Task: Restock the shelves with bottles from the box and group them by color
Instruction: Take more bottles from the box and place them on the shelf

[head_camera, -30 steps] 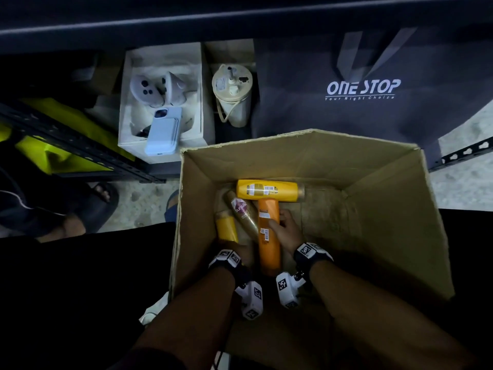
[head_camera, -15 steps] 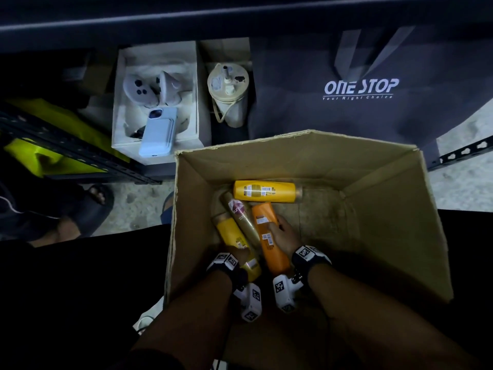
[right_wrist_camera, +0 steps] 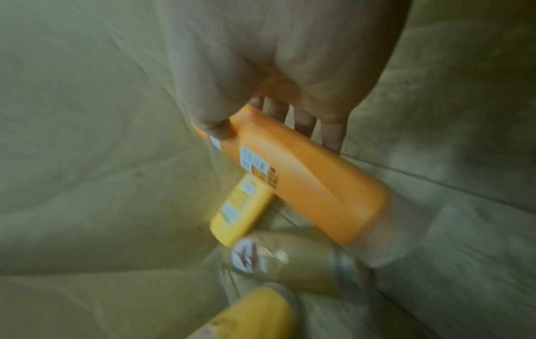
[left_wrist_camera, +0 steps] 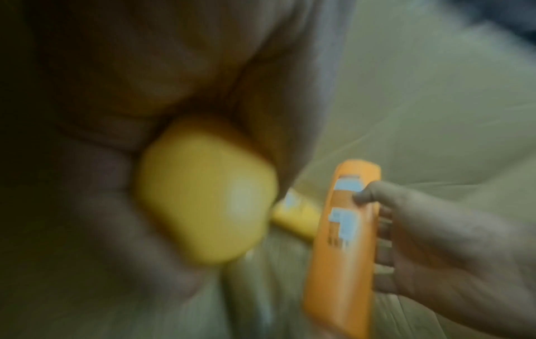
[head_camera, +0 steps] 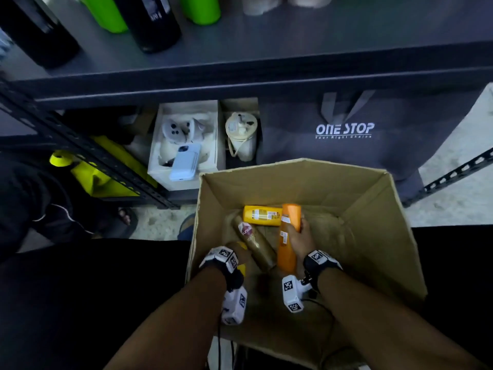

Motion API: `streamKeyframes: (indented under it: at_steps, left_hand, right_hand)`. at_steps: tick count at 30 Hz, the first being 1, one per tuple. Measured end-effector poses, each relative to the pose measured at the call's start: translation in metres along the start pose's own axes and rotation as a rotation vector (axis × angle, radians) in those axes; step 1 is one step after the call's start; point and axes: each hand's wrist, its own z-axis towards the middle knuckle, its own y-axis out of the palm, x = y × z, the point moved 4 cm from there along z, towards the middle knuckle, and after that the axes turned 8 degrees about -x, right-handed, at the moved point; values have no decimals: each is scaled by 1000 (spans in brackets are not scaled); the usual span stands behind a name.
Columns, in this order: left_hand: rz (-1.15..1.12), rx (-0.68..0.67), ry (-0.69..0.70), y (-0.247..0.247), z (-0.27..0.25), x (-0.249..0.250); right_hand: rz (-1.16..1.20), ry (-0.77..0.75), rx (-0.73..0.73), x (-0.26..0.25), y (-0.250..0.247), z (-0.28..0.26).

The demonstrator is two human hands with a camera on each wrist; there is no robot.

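Both hands are down inside the cardboard box (head_camera: 373, 198). My right hand (head_camera: 300, 237) grips an orange bottle (head_camera: 288, 236) (right_wrist_camera: 304, 181) around its middle, thumb on the label side, fingers behind it. My left hand (head_camera: 241, 253) holds a yellow bottle (left_wrist_camera: 205, 190) (head_camera: 242, 268), mostly hidden under the hand in the head view. A second yellow bottle (head_camera: 261, 215) (right_wrist_camera: 240, 218) lies crosswise on the box floor. A tan bottle (head_camera: 254, 243) (right_wrist_camera: 290, 261) with a pink label lies between my hands.
A grey shelf (head_camera: 266, 54) above the box carries black bottles (head_camera: 149, 22) and green bottles (head_camera: 106, 12). Below it stand a white box (head_camera: 186, 145) of gadgets, a cream jug (head_camera: 241, 134) and a grey "ONE STOP" bag (head_camera: 346, 132). Another person's sandalled foot (head_camera: 122, 217) is at left.
My head has tilted up, bringing the shelf into view. The right hand has lifted the orange bottle off the box floor; the left hand has closed over the yellow bottle.
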Motion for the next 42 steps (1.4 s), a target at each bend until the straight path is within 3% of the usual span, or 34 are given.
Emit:
streamKeyframes:
  at_steps: [9,14,22,25,29,33,42]
  left_hand:
    - [229,276,62,-45,-36,67]
    - [316,261,83,-35,-27,103]
    - [361,315,153,-1,5,108]
    - [205,363,239,4,9,103]
    - [-258,373,284,5,15,91]
    - [-682,297,317,13,27,74]
    - [-778,174,318,36,55,70]
  right_hand:
    - [-86,-145,98,-18,-26,-21]
    - [-76,-123,130,-6,-36,-18]
    - [-96,-39,44,-3,-44,-5]
    - [-43,-37,55,3,-45,-2]
    - [20,18,-3,11,-41,4]
    - [67,51,-45,16,-38,11]
    - [76,-53,-55,30,-35,25]
